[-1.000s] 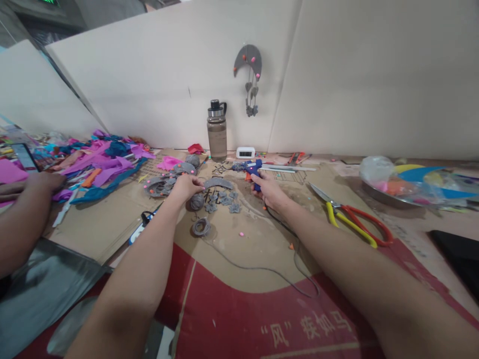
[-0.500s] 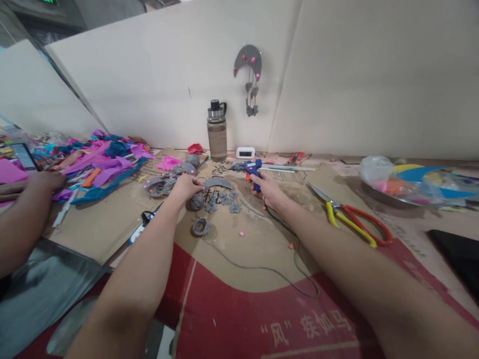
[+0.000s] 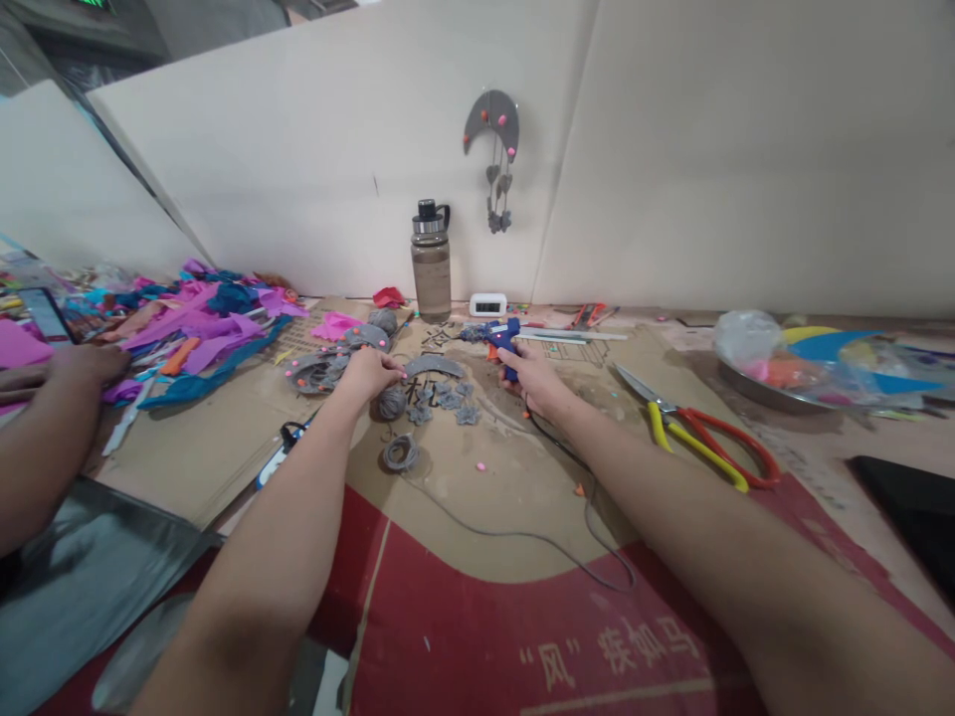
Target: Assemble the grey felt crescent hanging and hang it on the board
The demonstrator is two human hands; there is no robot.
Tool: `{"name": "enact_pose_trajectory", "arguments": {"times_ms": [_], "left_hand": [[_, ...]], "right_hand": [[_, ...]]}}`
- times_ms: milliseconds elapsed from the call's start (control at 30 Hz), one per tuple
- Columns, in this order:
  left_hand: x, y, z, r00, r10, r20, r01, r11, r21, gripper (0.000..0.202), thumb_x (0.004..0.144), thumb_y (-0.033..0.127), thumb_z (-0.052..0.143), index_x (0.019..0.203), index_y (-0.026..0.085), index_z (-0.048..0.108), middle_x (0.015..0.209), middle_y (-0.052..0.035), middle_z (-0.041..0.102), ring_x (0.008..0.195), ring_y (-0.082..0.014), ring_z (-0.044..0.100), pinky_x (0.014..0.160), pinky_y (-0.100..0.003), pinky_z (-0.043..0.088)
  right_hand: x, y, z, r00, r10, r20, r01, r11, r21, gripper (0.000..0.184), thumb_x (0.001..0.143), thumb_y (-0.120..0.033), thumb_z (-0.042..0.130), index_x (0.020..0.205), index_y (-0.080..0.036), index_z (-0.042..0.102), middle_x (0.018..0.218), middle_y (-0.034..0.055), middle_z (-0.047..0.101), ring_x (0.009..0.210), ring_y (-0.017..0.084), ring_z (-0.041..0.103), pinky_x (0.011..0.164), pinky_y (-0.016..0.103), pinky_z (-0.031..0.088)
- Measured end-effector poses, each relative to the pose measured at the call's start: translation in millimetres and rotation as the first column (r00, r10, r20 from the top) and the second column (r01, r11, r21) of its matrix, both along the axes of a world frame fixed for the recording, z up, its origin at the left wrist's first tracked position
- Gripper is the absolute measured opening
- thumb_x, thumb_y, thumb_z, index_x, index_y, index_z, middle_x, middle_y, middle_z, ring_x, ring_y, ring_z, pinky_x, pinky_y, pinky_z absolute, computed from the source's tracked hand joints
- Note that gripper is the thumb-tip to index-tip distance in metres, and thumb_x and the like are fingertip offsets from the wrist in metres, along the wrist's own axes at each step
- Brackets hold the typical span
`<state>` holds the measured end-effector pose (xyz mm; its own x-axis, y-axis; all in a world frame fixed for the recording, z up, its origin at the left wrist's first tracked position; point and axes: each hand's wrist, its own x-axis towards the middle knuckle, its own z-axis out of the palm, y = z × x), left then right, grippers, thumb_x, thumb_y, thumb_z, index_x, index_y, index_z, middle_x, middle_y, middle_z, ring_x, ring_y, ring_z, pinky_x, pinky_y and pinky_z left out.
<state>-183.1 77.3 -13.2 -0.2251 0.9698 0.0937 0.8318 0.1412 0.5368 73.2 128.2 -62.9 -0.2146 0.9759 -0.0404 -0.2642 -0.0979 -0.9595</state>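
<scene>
My right hand (image 3: 531,376) is wrapped round a blue hot glue gun (image 3: 505,330), its nozzle pointing left over the cardboard. My left hand (image 3: 369,378) is closed in a pinch at the left end of a grey felt crescent (image 3: 435,366). A tiny pink spot shows at its fingertips, too small to make out. Below the crescent lie several grey felt flowers (image 3: 448,397). A ball of grey yarn (image 3: 392,402) and a coil of grey cord (image 3: 401,453) are close under my left hand. More grey felt pieces with pink dots (image 3: 317,370) lie behind it.
A water bottle (image 3: 431,264) and small white clock (image 3: 487,304) stand by the wall panel, where a grey moon hanging (image 3: 495,119) is pinned. Red-and-yellow scissors (image 3: 693,428) and a metal bowl (image 3: 776,390) are right. A co-worker's arm (image 3: 52,428) is left, by colourful scraps (image 3: 201,318).
The whole view has shifted very slightly. Both hands keep their places, the left at the crescent's end and the right on the glue gun.
</scene>
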Motion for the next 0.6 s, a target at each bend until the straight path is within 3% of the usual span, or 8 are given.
{"name": "enact_pose_trajectory", "arguments": {"times_ms": [200,600], "left_hand": [[-2.3,-0.2,-2.3,0.999,0.004,-0.053,-0.006,1.000,-0.024,0.017,0.069,0.022,0.066,0.080,0.014,0.076,0.064,-0.0037,0.069,0.060,-0.0147,0.057,0.057,-0.024,0.039],[3.9,-1.2,0.0,0.998,0.012,-0.068,-0.015,0.999,-0.043,0.016,0.067,0.024,0.070,0.078,0.013,0.074,0.068,-0.0040,0.070,0.059,-0.0137,0.057,0.057,-0.024,0.040]], "right_hand": [[-0.2,-0.1,-0.1,1.000,0.000,0.005,0.000,1.000,-0.015,0.014,0.074,-0.025,0.063,0.081,-0.019,0.053,0.070,-0.0044,0.053,0.049,0.004,0.045,0.040,0.014,0.035],[-1.2,-0.8,0.3,1.000,-0.006,0.014,0.006,1.000,-0.014,0.011,0.076,-0.024,0.062,0.081,-0.020,0.053,0.069,-0.0044,0.053,0.049,0.004,0.045,0.039,0.014,0.036]]}}
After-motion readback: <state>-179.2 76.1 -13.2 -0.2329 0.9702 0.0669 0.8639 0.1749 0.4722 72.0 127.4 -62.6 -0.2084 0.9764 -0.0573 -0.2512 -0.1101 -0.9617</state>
